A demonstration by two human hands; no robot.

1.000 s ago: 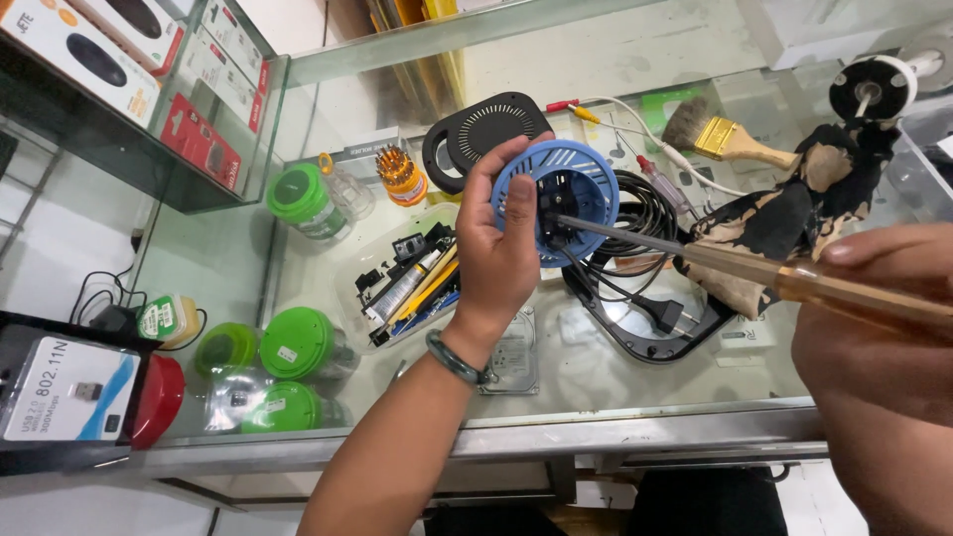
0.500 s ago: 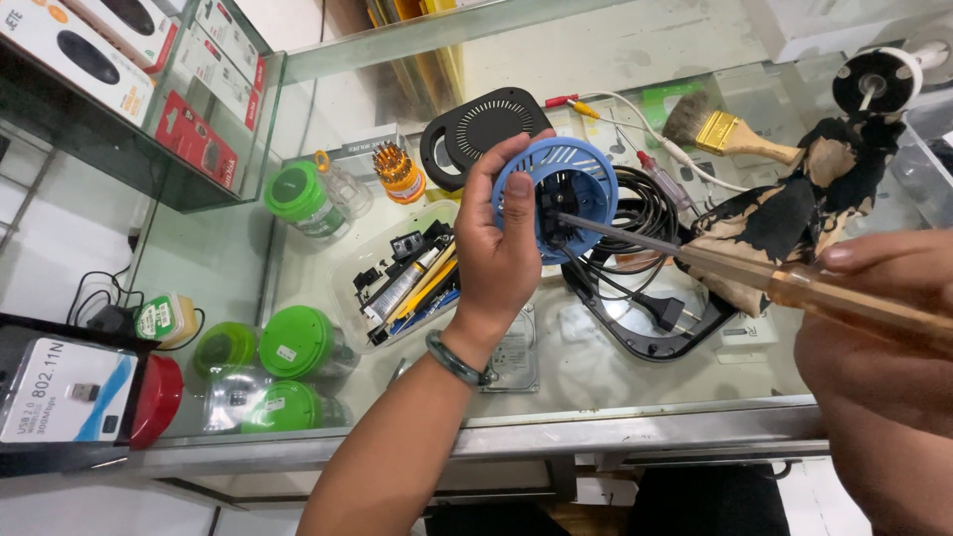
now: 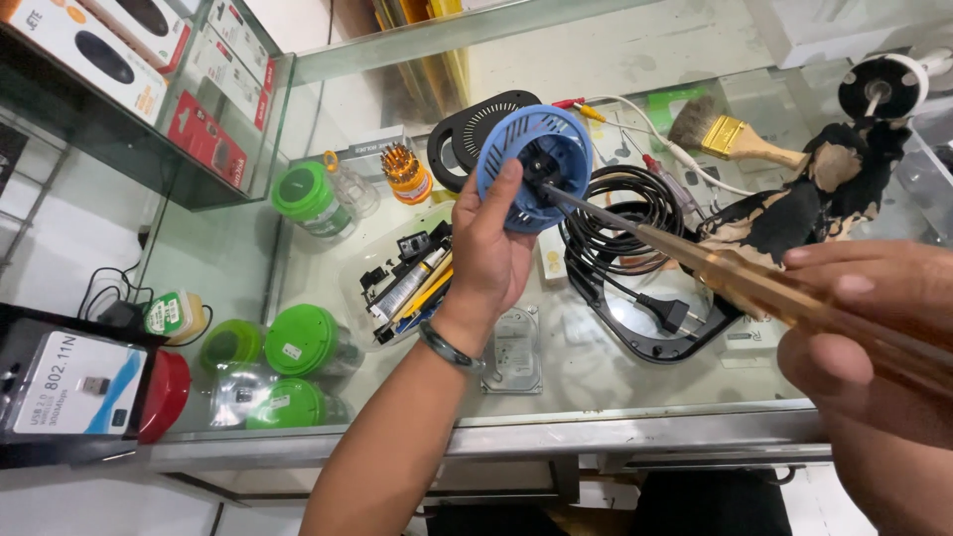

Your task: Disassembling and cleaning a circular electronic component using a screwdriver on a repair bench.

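Note:
My left hand (image 3: 488, 260) grips a round blue slotted plastic housing (image 3: 536, 167) and holds it up above the glass counter, thumb across its face. My right hand (image 3: 874, 333) at the right edge is closed on the amber handle of a long screwdriver (image 3: 715, 270). The screwdriver's metal tip sits in the dark centre of the blue housing. A dark bracelet is on my left wrist.
Behind the housing lies a black round grille (image 3: 467, 134). A coiled black cable with plug (image 3: 635, 248), a paintbrush (image 3: 740, 141), a dirty rag (image 3: 794, 213), a tray of tools (image 3: 407, 288), green-lidded jars (image 3: 298, 342) and an orange bit holder (image 3: 405, 174) sit on the glass counter (image 3: 596, 377).
The view has drifted slightly; the blue housing is held a little more toward the centre. The screwdriver tip stays in the housing's centre.

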